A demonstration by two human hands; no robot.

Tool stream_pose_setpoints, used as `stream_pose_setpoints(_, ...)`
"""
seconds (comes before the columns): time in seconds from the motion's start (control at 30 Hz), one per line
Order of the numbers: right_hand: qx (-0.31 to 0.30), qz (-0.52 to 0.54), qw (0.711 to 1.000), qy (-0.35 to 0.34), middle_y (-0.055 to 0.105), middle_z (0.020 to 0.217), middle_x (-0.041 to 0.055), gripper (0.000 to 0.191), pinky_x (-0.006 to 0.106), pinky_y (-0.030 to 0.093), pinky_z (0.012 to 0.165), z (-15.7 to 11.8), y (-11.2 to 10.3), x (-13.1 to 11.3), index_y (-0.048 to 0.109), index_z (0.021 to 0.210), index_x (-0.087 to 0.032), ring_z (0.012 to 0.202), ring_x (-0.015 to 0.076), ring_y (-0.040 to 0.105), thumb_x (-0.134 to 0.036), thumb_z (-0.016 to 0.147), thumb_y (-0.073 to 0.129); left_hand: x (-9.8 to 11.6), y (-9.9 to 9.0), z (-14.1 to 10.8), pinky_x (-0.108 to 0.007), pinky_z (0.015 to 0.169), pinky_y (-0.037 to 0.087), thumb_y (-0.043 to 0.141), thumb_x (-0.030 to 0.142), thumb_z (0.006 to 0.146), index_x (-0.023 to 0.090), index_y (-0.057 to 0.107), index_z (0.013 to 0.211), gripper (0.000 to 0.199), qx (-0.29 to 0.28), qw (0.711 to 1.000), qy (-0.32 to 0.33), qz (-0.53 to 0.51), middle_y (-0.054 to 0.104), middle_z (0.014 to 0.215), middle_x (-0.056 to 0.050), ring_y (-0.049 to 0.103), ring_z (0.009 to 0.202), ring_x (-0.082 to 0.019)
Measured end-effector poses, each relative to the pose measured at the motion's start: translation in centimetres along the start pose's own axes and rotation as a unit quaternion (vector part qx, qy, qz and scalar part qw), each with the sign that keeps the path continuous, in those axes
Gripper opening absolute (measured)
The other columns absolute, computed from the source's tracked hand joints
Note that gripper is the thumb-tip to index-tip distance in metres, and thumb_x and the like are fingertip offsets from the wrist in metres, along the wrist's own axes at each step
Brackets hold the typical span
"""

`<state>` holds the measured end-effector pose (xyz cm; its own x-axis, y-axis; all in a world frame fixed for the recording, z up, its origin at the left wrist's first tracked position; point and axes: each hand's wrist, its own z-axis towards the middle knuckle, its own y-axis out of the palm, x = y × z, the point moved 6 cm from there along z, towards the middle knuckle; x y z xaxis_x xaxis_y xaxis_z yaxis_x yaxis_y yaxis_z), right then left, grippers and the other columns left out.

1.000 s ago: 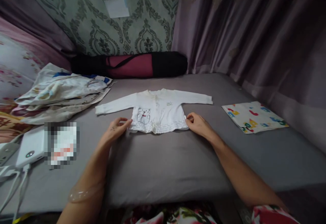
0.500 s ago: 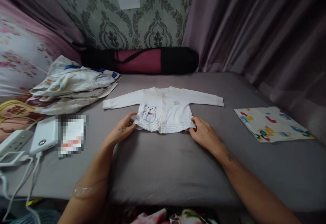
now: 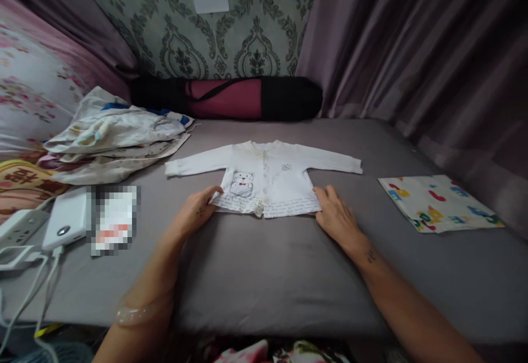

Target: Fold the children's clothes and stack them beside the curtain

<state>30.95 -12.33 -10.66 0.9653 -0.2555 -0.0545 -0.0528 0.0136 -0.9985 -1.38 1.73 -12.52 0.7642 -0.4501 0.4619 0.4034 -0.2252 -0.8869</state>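
A small white button-front baby shirt [image 3: 272, 179] lies spread on the grey sheet, its sleeves stretched out to both sides. It has a bear print on the left half, a small bee on the right and lines of print along the hem. My left hand [image 3: 198, 209] pinches the lower left corner of the hem. At the lower right corner, my right hand [image 3: 333, 212] grips the hem between thumb and fingers. The fabric between my hands is drawn wide and nearly flat, with a small crumple at the bottom of the button line.
A folded cloth with coloured shapes [image 3: 439, 203] lies on the right. Piled clothes [image 3: 119, 137] are at the far left. Nearer on the left are a white power bank [image 3: 68, 217], cables and a power strip [image 3: 22, 228]. A black and red long bag [image 3: 226, 98] lines the back.
My hands have moved slightly apart, pulling the hem wider and flatter. The shirt's sleeves and neck have stayed in place.
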Motion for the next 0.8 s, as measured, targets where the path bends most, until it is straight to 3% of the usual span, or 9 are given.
stream_pose_setpoints(0.13, -0.005, 0.029, 0.992, -0.120, 0.058, 0.117, 0.0099, 0.042, 0.028, 0.043, 0.085, 0.0, 0.1, -0.7, 0.059, 0.116, -0.020, 0.107, 0.0209, 0.057, -0.001, 0.084, 0.038, 0.1, 0.2, 0.2, -0.029, 0.072, 0.042, 0.048, 0.025, 0.081, 0.024, 0.065, 0.109, 0.033, -0.014, 0.999, 0.033, 0.006, 0.056, 0.081, -0.001, 0.054, 0.073, -0.018)
stream_pose_setpoints(0.23, -0.043, 0.047, 0.986, -0.154, 0.061, 0.106, 0.0070, 0.032, 0.027, 0.043, 0.084, -0.3, 0.0, -0.2, 0.061, 0.103, -0.021, 0.099, 0.0192, 0.058, -0.005, 0.086, 0.040, 0.0, 0.3, 0.2, -0.030, 0.075, 0.045, 0.048, 0.024, 0.081, 0.023, 0.069, 0.099, 0.027, -0.017, 0.999, 0.049, 0.010, 0.055, 0.090, -0.004, 0.056, 0.076, -0.018)
stream_pose_setpoints(0.37, -0.096, 0.055, 0.978, -0.175, 0.064, 0.100, 0.0042, 0.022, 0.027, 0.042, 0.075, -0.6, -1.5, 0.1, 0.064, 0.094, -0.024, 0.088, 0.0172, 0.060, -0.013, 0.090, 0.045, 0.9, 0.0, -0.2, -0.034, 0.090, 0.045, 0.049, 0.016, 0.078, 0.022, 0.064, 0.114, 0.039, 0.027, 0.992, 0.107, 0.060, 0.056, 0.111, -0.008, 0.056, 0.100, -0.023)
stream_pose_setpoints(0.47, -0.083, 0.064, 0.972, -0.208, 0.064, 0.102, 0.0056, 0.018, 0.030, 0.043, 0.079, 0.0, -3.1, -1.4, 0.065, 0.098, -0.024, 0.096, 0.0202, 0.059, -0.019, 0.091, 0.048, 3.0, 0.0, -0.5, -0.042, 0.096, 0.042, 0.046, 0.008, 0.077, 0.022, 0.055, 0.127, 0.053, 0.058, 0.978, 0.149, 0.134, 0.055, 0.125, -0.011, 0.050, 0.115, -0.028)
stream_pose_setpoints(0.57, -0.056, 0.110, 0.950, -0.287, 0.063, 0.109, 0.0076, 0.021, 0.033, 0.042, 0.089, 0.7, -3.6, -4.5, 0.061, 0.109, -0.022, 0.105, 0.0219, 0.056, -0.018, 0.091, 0.051, 6.3, 0.9, -0.7, -0.044, 0.095, 0.041, 0.041, 0.005, 0.084, 0.021, 0.052, 0.129, 0.050, 0.043, 0.963, 0.215, 0.158, 0.057, 0.127, -0.011, 0.050, 0.117, -0.028)
stream_pose_setpoints(0.67, -0.068, 0.163, 0.924, -0.340, 0.060, 0.112, 0.0067, 0.024, 0.031, 0.043, 0.088, 1.0, -2.5, -7.6, 0.057, 0.113, -0.021, 0.106, 0.0207, 0.055, -0.019, 0.088, 0.057, 9.3, 2.1, -1.0, -0.041, 0.095, 0.041, 0.038, 0.010, 0.092, 0.020, 0.052, 0.127, 0.039, 0.016, 0.950, 0.280, 0.136, 0.060, 0.122, -0.011, 0.053, 0.113, -0.025)
stream_pose_setpoints(0.8, -0.052, 0.162, 0.929, -0.328, 0.059, 0.103, 0.0064, 0.015, 0.031, 0.045, 0.080, 1.2, -0.5, -9.2, 0.056, 0.103, -0.020, 0.098, 0.0209, 0.055, -0.025, 0.089, 0.059, 10.7, 3.3, -0.9, -0.034, 0.088, 0.046, 0.036, 0.019, 0.099, 0.018, 0.053, 0.121, 0.029, -0.009, 0.951, 0.293, 0.100, 0.064, 0.108, -0.009, 0.058, 0.100, -0.022)
